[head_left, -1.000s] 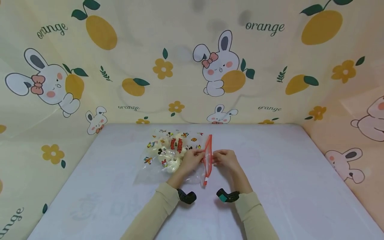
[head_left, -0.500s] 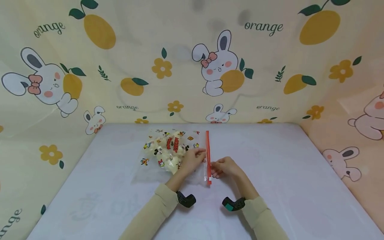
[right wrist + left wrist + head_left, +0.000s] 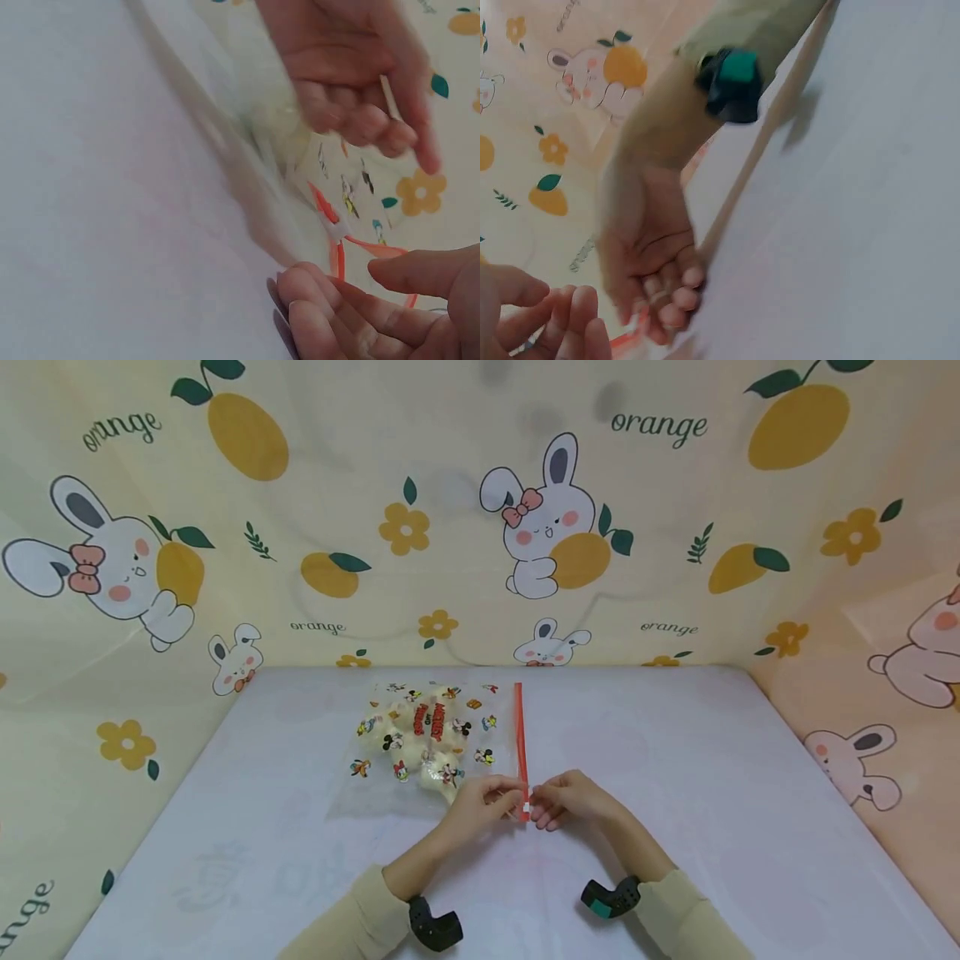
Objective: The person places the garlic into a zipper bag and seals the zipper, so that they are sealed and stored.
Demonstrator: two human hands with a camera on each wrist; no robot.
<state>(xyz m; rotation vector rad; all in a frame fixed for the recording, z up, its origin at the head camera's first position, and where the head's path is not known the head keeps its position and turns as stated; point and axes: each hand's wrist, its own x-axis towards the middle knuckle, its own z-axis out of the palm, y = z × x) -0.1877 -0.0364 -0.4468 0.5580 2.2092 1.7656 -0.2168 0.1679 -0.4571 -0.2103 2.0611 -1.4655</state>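
A clear zip bag (image 3: 491,710) with cartoon prints and red lettering lies flat on the table. Inside are several cream-white rounded things (image 3: 408,747); their kind is unclear through the plastic. A red zip strip (image 3: 521,735) runs along its right edge, with a white slider (image 3: 527,807) at the near end. My left hand (image 3: 480,810) hovers by that near end, fingers loosely bent, thumb and index apart. On the strip's other side is my right hand (image 3: 573,800), fingertips beside the slider. In the right wrist view its thumb and fingers stand apart, the slider (image 3: 337,229) just beyond them.
The table (image 3: 675,760) has a white cover. Behind and at both sides hangs a cream cloth (image 3: 450,527) printed with rabbits and oranges. Each wrist wears a black camera mount (image 3: 435,927).
The zip strip was bowed apart and now lies straight. Both hands have come down along it to its near end; the left hand has left the strip's middle.
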